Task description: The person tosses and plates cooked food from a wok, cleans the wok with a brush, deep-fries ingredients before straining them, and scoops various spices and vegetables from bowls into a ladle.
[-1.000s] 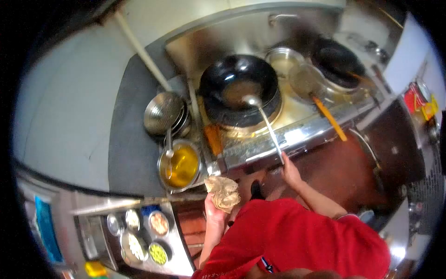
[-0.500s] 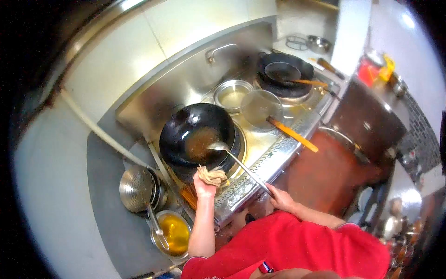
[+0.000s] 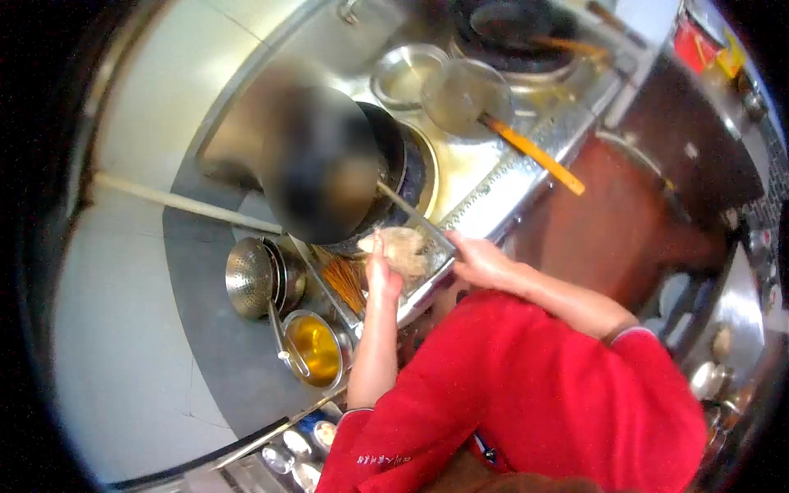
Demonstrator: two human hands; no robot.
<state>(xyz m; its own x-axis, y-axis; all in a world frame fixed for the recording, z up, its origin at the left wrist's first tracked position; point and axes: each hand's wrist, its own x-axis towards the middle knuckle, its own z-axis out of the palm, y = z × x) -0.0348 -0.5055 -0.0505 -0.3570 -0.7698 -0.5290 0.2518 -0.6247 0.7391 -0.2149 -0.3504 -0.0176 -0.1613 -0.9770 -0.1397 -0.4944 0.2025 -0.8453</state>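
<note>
My left hand (image 3: 384, 275) is closed on a folded beige cloth (image 3: 401, 251) at the near edge of a black wok (image 3: 308, 172). The wok is tipped up off the burner (image 3: 429, 177) toward the left, and much of it is blurred, so its contents are hard to make out. In my right hand (image 3: 485, 261) is the long metal handle of a ladle (image 3: 408, 204). The handle reaches toward the wok, and the bowl of the ladle is hidden or lost in the blur.
Behind the burner stand a metal pot (image 3: 407, 78) and a round strainer (image 3: 467, 99) with an orange handle. Another black wok (image 3: 514, 37) sits farther right. At left are a perforated skimmer (image 3: 249, 278), a bowl of yellow oil (image 3: 314, 349) and a bamboo brush (image 3: 343, 281).
The wok has been tilted up and to the left by my left hand with the cloth. My right hand has moved along with the ladle. The camera view has shifted.
</note>
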